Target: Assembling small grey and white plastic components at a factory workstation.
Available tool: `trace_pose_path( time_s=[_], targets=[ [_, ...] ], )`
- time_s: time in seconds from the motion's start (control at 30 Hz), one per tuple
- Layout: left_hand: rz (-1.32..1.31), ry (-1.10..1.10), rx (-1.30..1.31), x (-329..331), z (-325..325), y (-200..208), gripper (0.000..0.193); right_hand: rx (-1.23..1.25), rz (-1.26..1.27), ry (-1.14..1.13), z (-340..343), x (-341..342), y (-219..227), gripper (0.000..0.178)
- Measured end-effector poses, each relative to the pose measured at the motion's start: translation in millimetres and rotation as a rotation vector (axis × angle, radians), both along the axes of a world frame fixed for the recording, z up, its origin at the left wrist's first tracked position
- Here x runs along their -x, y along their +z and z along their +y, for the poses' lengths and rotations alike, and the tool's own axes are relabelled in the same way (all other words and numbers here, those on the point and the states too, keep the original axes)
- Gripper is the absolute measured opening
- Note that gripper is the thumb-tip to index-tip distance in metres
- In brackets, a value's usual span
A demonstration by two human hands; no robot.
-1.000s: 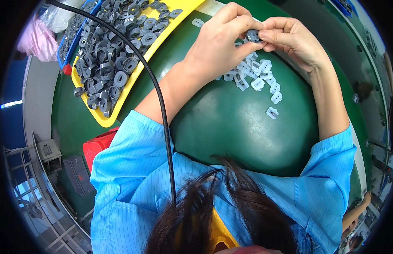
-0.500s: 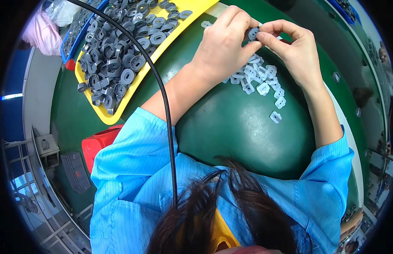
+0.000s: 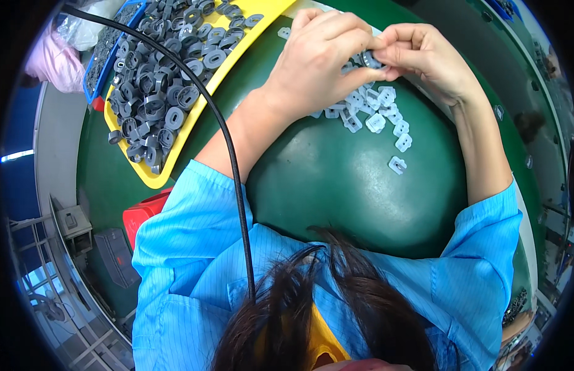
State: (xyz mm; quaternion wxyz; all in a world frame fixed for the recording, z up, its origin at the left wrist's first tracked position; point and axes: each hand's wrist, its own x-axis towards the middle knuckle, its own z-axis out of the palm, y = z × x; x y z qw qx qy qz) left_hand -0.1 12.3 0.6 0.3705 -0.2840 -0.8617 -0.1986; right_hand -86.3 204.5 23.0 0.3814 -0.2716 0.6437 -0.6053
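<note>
My left hand (image 3: 324, 62) and my right hand (image 3: 423, 57) meet above the far middle of the green table. Between their fingertips is a small grey plastic part (image 3: 371, 60), mostly covered by the fingers. Both hands pinch it, thumbs against its near side. Below and partly behind the hands lies a loose pile of small translucent white plastic pieces (image 3: 375, 123). One stray white piece (image 3: 397, 165) sits nearer to me, and another (image 3: 284, 33) lies beyond my left wrist.
At the far left a yellow tray (image 3: 156, 179) holds many grey oval plastic parts (image 3: 174, 117). Beyond it is a blue tray (image 3: 89, 86) of small dark pieces. A red container (image 3: 139, 216) stands by my left elbow. A black cable (image 3: 230, 142) crosses before my left arm.
Both hands have closed in around the grey part, the right fingers now covering more of it. The part is tilted differently. The whole view has shifted slightly.
</note>
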Motion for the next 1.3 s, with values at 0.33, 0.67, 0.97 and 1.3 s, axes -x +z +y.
trace_pose_path(
  time_s=[0.33,0.67,0.97,1.3],
  targets=[
    [-0.063,-0.108,0.088,-6,-4,13,0.031,-0.292,0.776,-0.231,-14,-31,7,0.019],
    [-0.054,-0.137,0.166,-2,-6,6,0.026,-0.190,0.404,-0.037,-9,-23,11,0.017],
    [0.163,0.001,0.014,7,8,0,0.020,-0.002,0.224,-0.130,-5,-16,6,0.024],
    [-0.407,0.457,0.399,38,-94,54,0.036,-0.285,0.488,-0.488,47,67,-25,0.032]
  ],
)
